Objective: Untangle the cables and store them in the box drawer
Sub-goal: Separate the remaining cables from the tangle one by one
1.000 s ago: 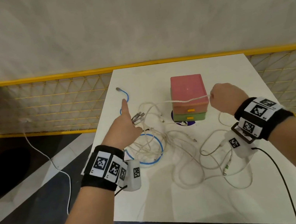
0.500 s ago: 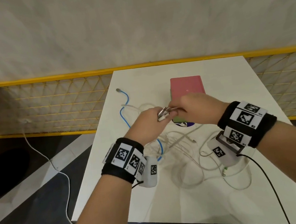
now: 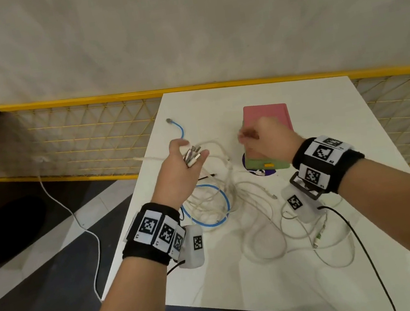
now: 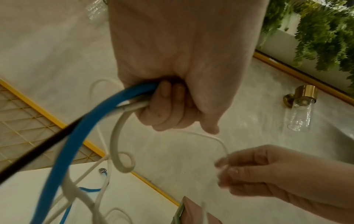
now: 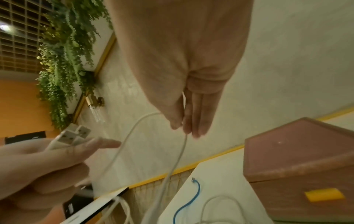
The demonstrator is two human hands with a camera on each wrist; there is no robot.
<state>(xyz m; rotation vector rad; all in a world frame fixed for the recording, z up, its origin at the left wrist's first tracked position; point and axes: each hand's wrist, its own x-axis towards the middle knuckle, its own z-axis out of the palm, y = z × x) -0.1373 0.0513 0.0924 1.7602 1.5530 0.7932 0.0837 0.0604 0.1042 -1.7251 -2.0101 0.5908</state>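
Gripping a bunch of cable ends, left hand (image 3: 180,171) raised over worktop (image 3: 326,114), fingers (image 4: 168,106) curled round blue cable (image 4: 80,136), white cables (image 4: 118,136) and a thin black one, USB plugs (image 3: 193,155) sticking out past the fingertips. Pinching one thin white cable (image 5: 178,153) between thumb and fingertips, right hand (image 3: 267,142) held up in front of box drawer (image 3: 266,118), other fingers straight and together; hand blurred in head view. Running from right pinch in a loop back toward left hand. Box drawer: pink top, green lower drawer with yellow handle (image 3: 269,164), far middle of worktop, drawers looking closed. Lying in a loose tangle on worktop between both wrists: remaining white loops (image 3: 265,239), blue loop (image 3: 206,206) under left wrist, blue free end (image 3: 169,120) stretched toward far left corner. Behind worktop, yellow mesh railing (image 3: 88,138); on floor at left, separate white cord (image 3: 74,216).
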